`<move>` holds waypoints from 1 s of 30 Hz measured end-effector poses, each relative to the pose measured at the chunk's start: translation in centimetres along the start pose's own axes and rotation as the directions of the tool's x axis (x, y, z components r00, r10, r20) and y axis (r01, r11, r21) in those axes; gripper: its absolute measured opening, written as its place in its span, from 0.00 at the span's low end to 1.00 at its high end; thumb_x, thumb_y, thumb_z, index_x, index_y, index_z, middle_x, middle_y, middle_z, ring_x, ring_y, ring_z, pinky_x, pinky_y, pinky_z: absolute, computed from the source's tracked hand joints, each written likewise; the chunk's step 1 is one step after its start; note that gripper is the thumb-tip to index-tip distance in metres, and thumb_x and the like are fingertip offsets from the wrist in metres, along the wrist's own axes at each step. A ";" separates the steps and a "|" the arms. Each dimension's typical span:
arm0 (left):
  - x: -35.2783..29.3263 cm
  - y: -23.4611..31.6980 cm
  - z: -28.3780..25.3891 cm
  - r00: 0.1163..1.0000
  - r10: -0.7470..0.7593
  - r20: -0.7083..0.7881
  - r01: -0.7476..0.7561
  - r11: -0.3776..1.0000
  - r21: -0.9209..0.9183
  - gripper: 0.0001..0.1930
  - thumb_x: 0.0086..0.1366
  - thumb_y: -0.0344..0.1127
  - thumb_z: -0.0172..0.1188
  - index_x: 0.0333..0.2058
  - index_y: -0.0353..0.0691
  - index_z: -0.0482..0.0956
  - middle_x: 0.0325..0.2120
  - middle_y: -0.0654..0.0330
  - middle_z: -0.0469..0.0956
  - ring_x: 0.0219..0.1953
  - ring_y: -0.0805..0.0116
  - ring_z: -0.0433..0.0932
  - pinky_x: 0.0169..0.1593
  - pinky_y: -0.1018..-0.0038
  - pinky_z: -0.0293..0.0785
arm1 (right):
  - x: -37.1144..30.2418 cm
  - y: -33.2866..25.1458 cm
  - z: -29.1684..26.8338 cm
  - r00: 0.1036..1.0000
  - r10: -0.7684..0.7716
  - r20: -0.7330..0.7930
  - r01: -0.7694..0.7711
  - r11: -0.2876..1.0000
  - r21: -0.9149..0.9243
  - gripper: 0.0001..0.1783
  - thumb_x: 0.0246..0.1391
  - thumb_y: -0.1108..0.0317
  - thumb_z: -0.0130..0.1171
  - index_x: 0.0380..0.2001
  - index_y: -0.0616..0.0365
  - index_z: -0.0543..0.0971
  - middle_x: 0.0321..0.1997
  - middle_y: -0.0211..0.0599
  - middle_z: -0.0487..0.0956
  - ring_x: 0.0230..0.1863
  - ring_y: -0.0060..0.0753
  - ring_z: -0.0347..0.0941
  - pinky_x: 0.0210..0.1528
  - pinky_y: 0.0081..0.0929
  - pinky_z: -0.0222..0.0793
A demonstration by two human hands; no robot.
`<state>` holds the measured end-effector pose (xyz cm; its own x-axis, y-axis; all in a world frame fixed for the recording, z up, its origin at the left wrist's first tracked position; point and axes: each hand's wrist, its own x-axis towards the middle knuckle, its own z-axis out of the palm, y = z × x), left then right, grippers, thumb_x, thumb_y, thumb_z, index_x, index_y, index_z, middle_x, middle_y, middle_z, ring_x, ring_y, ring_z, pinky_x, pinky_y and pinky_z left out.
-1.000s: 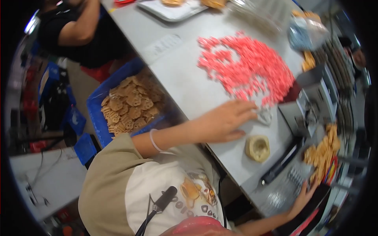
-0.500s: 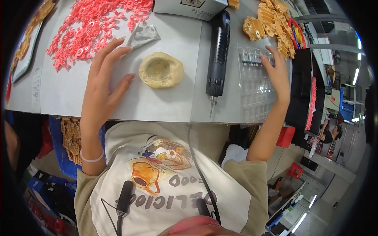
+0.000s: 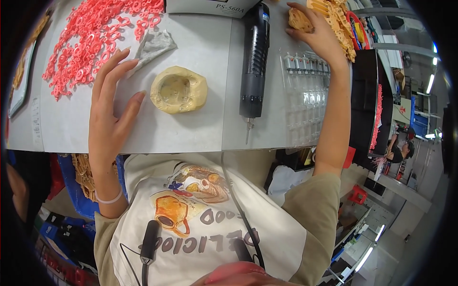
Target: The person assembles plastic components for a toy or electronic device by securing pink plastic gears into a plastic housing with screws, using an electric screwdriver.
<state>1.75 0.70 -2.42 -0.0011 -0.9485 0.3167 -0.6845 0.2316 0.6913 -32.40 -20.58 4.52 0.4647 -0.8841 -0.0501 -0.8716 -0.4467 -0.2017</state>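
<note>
My left hand [image 3: 110,97] is open over the table, fingers spread, holding nothing. Its thumb points toward a pale yellow, clay-like block [image 3: 194,101] with a rounded hollow. Just beyond the fingertips lies a crumpled grey-white cloth or paper [image 3: 155,46]. At the upper right, my right hand [image 3: 318,37] has its thumb and fingers around an orange-yellow molded plastic part [image 3: 300,21], beside a heap of similar parts [image 3: 336,21]. Under the right forearm sits a clear plastic tray [image 3: 301,107], with a row of small metallic cylinders [image 3: 305,64] in its far pockets.
A black electric screwdriver [image 3: 254,66] lies mid-table, bit toward me. Pink plastic pieces [image 3: 90,40] cover the far left, next to a pale box [image 3: 205,6] at the back. A blue bin [image 3: 82,202] with tan parts stands below the table's left edge.
My right hand has moved from above the clear tray farther away to the orange-yellow parts and closed around one. My left hand stays open beside the block. The whole view has shifted slightly.
</note>
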 end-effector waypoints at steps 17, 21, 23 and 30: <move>-0.2 -0.4 -0.9 0.982 0.183 -0.044 -0.188 0.974 -0.126 0.25 0.53 0.24 0.62 0.52 0.36 0.73 0.55 0.50 0.71 0.57 0.53 0.69 0.60 0.64 0.64 | -3.7 -15.2 2.1 0.985 -0.089 0.147 -0.096 0.423 0.901 0.35 0.50 0.80 0.61 0.60 0.61 0.60 0.48 0.42 0.77 0.49 0.25 0.75 0.50 0.19 0.70; -0.3 -0.4 -0.7 0.925 0.366 -0.104 -0.379 0.912 -0.159 0.28 0.53 0.28 0.66 0.54 0.33 0.70 0.53 0.47 0.72 0.55 0.52 0.71 0.57 0.64 0.67 | -1.2 -16.1 4.9 0.405 -0.808 -0.428 0.708 -0.019 0.706 0.28 0.54 0.74 0.60 0.56 0.62 0.63 0.43 0.38 0.76 0.48 0.23 0.73 0.50 0.22 0.68; -1.2 -0.9 -0.6 0.908 0.400 -0.126 -0.418 0.888 -0.189 0.28 0.60 0.39 0.64 0.56 0.33 0.68 0.54 0.48 0.71 0.59 0.52 0.69 0.61 0.60 0.65 | -3.2 -18.5 2.0 0.863 -0.415 0.289 0.023 0.603 0.797 0.25 0.54 0.71 0.60 0.53 0.63 0.66 0.43 0.37 0.75 0.45 0.25 0.73 0.48 0.24 0.68; -1.5 1.3 0.5 0.939 0.338 -0.068 -0.343 0.936 -0.084 0.34 0.50 0.44 0.72 0.55 0.41 0.72 0.56 0.50 0.68 0.57 0.49 0.69 0.57 0.60 0.68 | -3.7 -18.4 2.8 0.890 -0.449 0.081 0.325 0.748 0.579 0.24 0.53 0.67 0.59 0.54 0.59 0.72 0.46 0.45 0.74 0.50 0.42 0.69 0.54 0.31 0.63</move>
<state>0.51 2.38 -2.28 -0.1830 -0.7975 0.5749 -0.5787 0.5601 0.5928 -17.64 -8.64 5.67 0.8176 -0.5749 -0.0334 -0.4109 -0.5419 -0.7332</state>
